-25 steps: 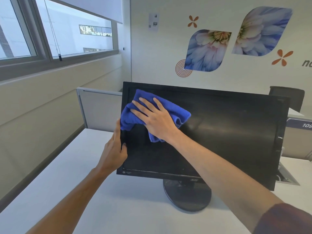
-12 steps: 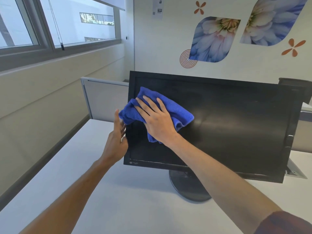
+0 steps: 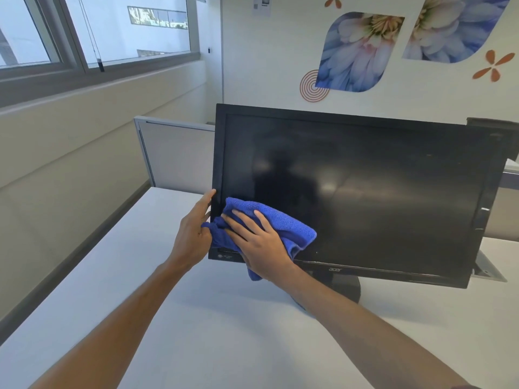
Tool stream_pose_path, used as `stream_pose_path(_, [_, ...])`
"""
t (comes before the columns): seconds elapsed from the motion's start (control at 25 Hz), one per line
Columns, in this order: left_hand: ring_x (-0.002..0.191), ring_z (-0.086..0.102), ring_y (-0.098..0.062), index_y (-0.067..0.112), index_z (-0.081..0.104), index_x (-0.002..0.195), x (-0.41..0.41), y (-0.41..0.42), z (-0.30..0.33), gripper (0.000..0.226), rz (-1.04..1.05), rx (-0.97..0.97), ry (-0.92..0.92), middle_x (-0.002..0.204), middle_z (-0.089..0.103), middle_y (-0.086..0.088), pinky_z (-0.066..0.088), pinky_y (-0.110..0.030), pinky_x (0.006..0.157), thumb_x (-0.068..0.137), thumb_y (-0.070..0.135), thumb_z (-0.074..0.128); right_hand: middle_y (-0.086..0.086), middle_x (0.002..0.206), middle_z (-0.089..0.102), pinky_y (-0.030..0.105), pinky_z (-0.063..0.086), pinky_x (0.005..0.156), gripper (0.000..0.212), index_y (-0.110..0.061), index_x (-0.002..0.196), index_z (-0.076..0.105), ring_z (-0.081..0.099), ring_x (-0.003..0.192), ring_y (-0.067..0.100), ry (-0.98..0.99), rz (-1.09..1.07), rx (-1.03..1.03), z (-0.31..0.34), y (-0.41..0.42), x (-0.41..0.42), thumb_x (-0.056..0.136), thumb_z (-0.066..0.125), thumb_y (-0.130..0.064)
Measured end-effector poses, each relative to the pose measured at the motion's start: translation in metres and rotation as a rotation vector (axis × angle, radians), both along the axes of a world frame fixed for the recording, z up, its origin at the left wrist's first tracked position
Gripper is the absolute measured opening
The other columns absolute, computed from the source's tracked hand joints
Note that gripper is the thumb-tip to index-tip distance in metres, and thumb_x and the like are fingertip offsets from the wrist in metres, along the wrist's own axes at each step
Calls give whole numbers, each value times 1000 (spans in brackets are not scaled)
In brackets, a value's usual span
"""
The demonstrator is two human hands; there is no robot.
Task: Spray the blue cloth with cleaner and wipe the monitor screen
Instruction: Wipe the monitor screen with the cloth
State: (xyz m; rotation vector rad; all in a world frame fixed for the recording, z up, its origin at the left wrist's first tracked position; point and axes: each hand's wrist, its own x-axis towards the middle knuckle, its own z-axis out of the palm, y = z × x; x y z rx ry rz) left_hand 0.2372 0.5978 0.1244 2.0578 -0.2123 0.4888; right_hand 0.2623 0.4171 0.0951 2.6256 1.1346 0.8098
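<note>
Monitor screen [image 3: 365, 192] wiping is the step in hand, and the blue cloth [image 3: 283, 226] is found at the lower left corner of the monitor, bunched and pressed flat against the glass, with one fold hanging below the bottom bezel. The right hand [image 3: 261, 242] is laid on the cloth with fingers spread, palm down, so that it is pushed rather than pinched. The left hand [image 3: 193, 234] is set against the left edge of the monitor, fingers extended along the bezel and the thumb side touching the cloth; the frame appears to be steadied by it.

To do this step well, light, even pressure should be kept on the panel, and the left edge should be braced so that the monitor is not turned on its stand [image 3: 342, 284]. Most of the screen to the right of the cloth appears unwiped, so overlapping passes outward from this corner are called for. The hanging fold should be gathered in, lest it drag on the white tabletop [image 3: 168, 318] below the monitor.

No containers are seen; no spray bottle is in view.
</note>
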Motion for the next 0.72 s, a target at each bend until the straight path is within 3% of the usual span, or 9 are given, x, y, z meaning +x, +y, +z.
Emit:
stream_pose_path(0.16, [140, 32, -19, 10, 35, 147, -2, 2, -6, 61, 19, 173, -83, 153, 28, 1, 32, -36, 113, 86, 11, 30, -1, 159, 30, 47, 1, 123, 58, -22, 145, 43, 16, 151, 23, 70, 22, -46, -12, -1, -12, 88, 57, -26])
stream_pose_path(0.28, [141, 35, -26, 14, 29, 150, -2, -3, -10, 57, 85, 344, -124, 160, 21, -5, 37, -28, 100, 96, 32, 31, -2, 157, 35, 47, 1, 123, 55, -23, 143, 46, 20, 150, 23, 62, 49, -63, -23, -4, -21, 89, 57, -27])
stream_pose_path(0.36, [145, 26, -25, 17, 27, 151, 1, 0, -11, 61, 123, 479, -187, 161, 16, -3, 39, -31, 99, 100, 48, 21, -2, 158, 34, 47, 4, 122, 54, -23, 142, 45, 20, 149, 22, 38, 67, -78, -21, -8, -20, 89, 51, -28])
stream_pose_path(0.52, [150, 1, -16, 20, 13, 154, 10, 13, -4, 62, 163, 688, -187, 163, 4, 2, 15, -46, 120, 101, 51, 12, -1, 160, 30, 47, 10, 121, 54, -25, 143, 44, 20, 149, 24, -77, -25, 17, 11, -25, 2, 89, 48, -24])
stream_pose_path(0.72, [150, 2, -15, 20, 5, 155, 16, 13, 10, 66, 154, 839, -165, 164, 1, 3, 13, -51, 120, 98, 49, 23, 0, 161, 28, 52, 14, 120, 61, -23, 148, 41, 21, 149, 25, -231, -220, 317, 83, -34, 43, 88, 51, -18])
